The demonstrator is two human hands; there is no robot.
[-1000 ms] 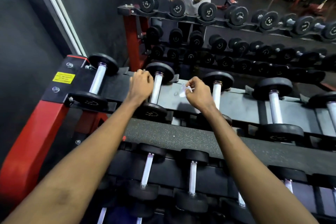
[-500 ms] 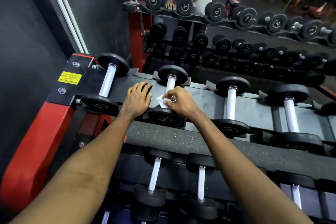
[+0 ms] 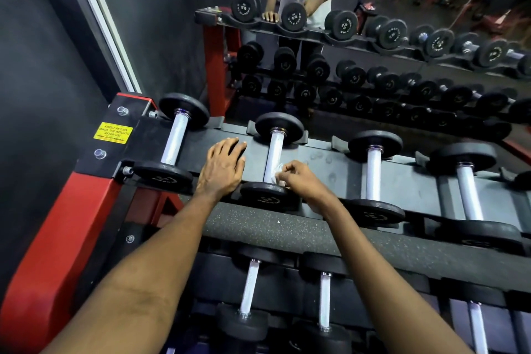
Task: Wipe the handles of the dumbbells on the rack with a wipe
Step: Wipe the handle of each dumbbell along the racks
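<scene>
Right hand [image 3: 301, 179] pinches the wipe [image 3: 278, 173] against the dumbbell handle [image 3: 274, 152]; left hand [image 3: 222, 168] rests flat, fingers spread

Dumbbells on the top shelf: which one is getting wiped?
The second dumbbell from the left. The right hand presses a white wipe against its handle; the others' handles are untouched.

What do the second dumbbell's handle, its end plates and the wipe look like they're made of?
Handle: looks like bright metal, probably chromed or bare steel, with a pale sheen; too blurred to tell any texture.
End plates: matte black, faint moulded marks, likely rubber-coated, though painted iron is possible.
Wipe: thin white crumpled sheet, paper or nonwoven fabric, pinched by the right hand.
</scene>
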